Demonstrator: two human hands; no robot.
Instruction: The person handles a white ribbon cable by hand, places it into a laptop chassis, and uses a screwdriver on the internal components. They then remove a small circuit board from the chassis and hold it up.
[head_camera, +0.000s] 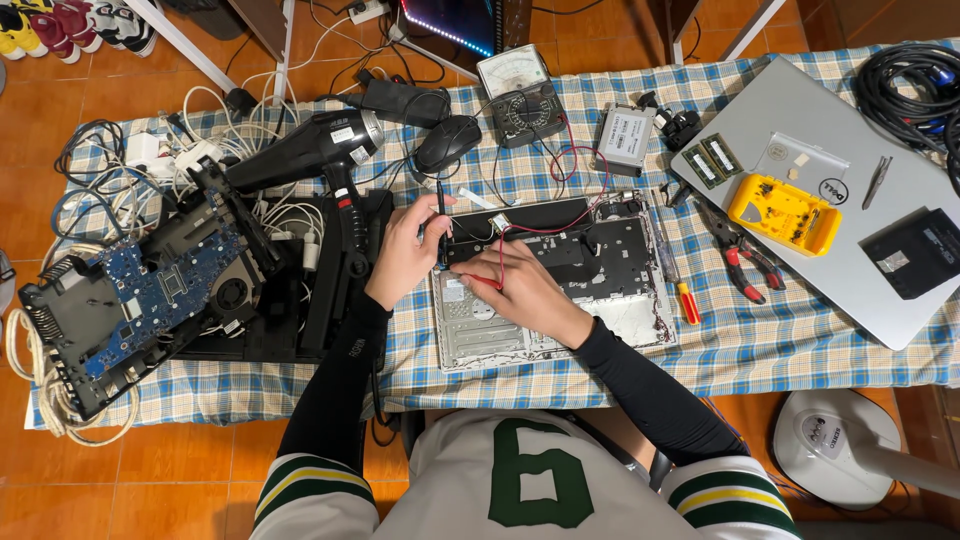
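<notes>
Now | left hand (405, 250) grips black probe (440, 215) | right hand (520, 290) grips red probe (487, 283) | both over keyboard panel (590, 250)

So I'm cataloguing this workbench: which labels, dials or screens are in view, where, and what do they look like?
Analog multimeter: top centre, grey box, pale dial face.
Silver rectangular drive: right of the meter, white label.
Black hair dryer: upper left, small white sticker.
Two green memory sticks: on the silver laptop lid, pale labels.
Dark screen: top edge, glowing coloured rim.

Black long sleeves under a white jersey — green-and-yellow striped cuffs.
</notes>
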